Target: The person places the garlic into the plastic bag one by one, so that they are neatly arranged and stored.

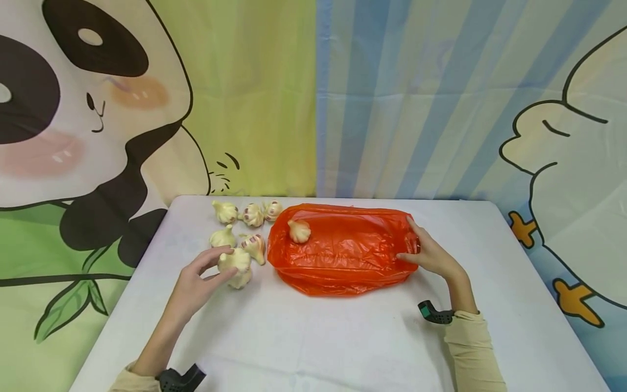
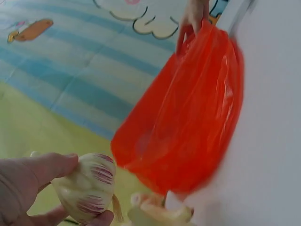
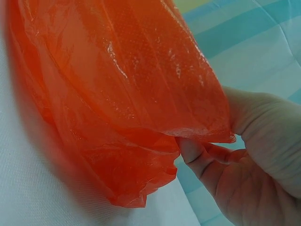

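My left hand (image 1: pixel 198 283) pinches a garlic bulb (image 1: pixel 234 261) between thumb and fingers, just left of the red plastic bag. The left wrist view shows purple streaks on this pale bulb (image 2: pixel 91 186). With its mouth spread wide, the red plastic bag (image 1: pixel 343 283) lies on the table, and one garlic bulb (image 1: pixel 300 232) sits inside at its left end. At the right end, my right hand (image 1: pixel 435 255) grips the bag's edge. Up close, thumb and fingers (image 3: pixel 193 150) hold the thin plastic (image 3: pixel 141 94), part of them hidden by it.
Several more garlic bulbs (image 1: pixel 253 215) stand in loose rows at the table's back left, beside the bag. The white table (image 1: pixel 313 337) ends at a cartoon-printed curtain (image 1: pixel 372 98). Each wrist wears a black camera band (image 1: pixel 436 314).
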`<action>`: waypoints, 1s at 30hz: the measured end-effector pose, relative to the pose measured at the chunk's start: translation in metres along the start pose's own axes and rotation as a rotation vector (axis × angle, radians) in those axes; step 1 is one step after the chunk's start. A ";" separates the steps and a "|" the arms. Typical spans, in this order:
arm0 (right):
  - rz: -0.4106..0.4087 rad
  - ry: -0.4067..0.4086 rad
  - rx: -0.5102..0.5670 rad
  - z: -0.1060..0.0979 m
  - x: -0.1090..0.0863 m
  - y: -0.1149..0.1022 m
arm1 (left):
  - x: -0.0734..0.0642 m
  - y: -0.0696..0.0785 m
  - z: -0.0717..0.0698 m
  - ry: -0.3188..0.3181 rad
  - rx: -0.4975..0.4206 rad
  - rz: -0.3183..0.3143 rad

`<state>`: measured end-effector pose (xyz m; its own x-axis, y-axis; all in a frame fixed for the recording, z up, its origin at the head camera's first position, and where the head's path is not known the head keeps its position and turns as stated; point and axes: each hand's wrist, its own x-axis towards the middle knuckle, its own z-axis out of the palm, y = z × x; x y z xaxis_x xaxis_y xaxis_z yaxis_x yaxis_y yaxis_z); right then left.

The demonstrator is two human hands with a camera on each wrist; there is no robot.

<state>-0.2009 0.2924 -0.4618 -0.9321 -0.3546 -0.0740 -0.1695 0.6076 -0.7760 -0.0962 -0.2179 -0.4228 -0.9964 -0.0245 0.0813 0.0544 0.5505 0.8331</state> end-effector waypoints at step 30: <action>-0.010 -0.008 -0.001 0.000 0.000 -0.001 | 0.122 0.079 0.119 -0.411 -0.051 0.026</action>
<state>-0.2005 0.2917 -0.4608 -0.9277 -0.3664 -0.0713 -0.1790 0.6044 -0.7763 -0.2207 -0.0781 -0.4124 -0.9372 0.3299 -0.1134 0.0732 0.5038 0.8607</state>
